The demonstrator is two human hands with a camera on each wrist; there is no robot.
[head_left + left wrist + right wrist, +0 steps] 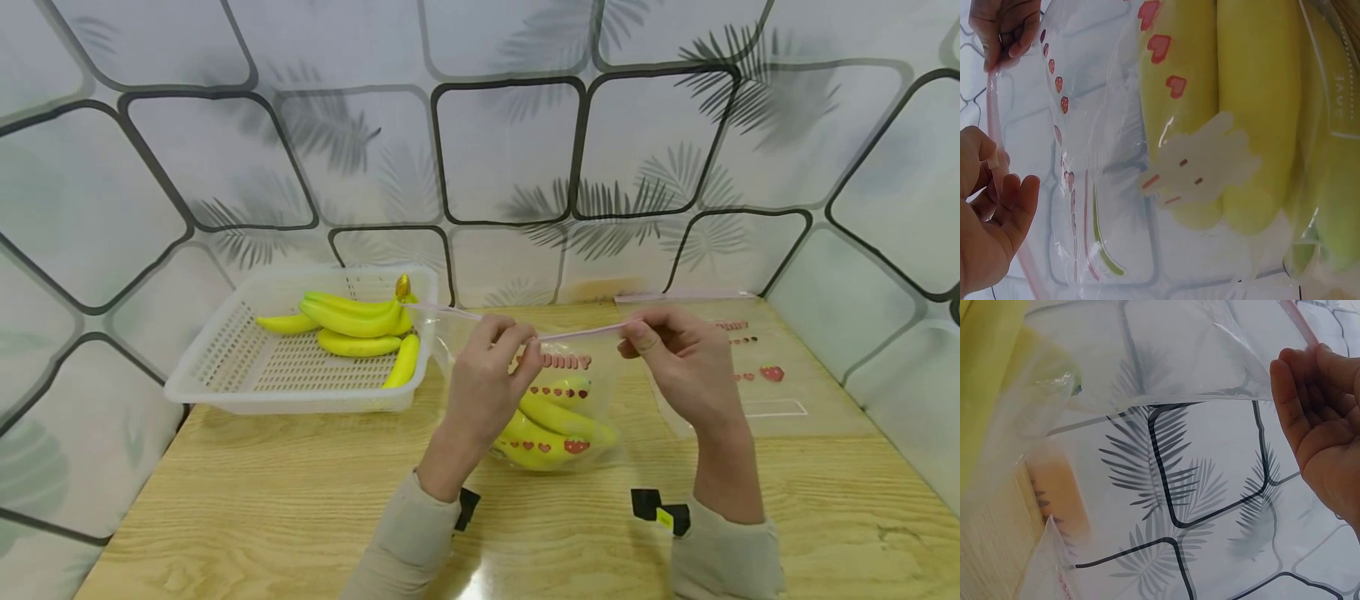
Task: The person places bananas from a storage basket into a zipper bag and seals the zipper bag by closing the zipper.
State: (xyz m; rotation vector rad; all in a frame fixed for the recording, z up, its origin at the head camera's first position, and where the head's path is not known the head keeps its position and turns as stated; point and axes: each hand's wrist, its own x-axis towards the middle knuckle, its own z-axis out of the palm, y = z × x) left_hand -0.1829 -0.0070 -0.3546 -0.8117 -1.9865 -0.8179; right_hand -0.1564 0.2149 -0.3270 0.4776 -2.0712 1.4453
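A clear zip-lock bag (603, 367) with red lettering, hearts and strawberries holds several yellow bananas (558, 417) at its bottom. Its pink zip strip (581, 334) is stretched in a line across the top. My left hand (483, 379) pinches the strip near its middle between thumb and fingers; the strip runs on past it to the left. At the strip's right end, my right hand (690, 367) pinches the corner. In the left wrist view, a white rabbit print (1200, 165) shows over the bananas. The right wrist view has my right hand (1322, 419) gripping the pink edge.
A white plastic basket (217, 367) at the back left holds several more bananas (352, 321). Another printed zip-lock bag (795, 346) lies flat at the back right of the wooden table (300, 492). A patterned wall covering (510, 150) rises behind and at both sides.
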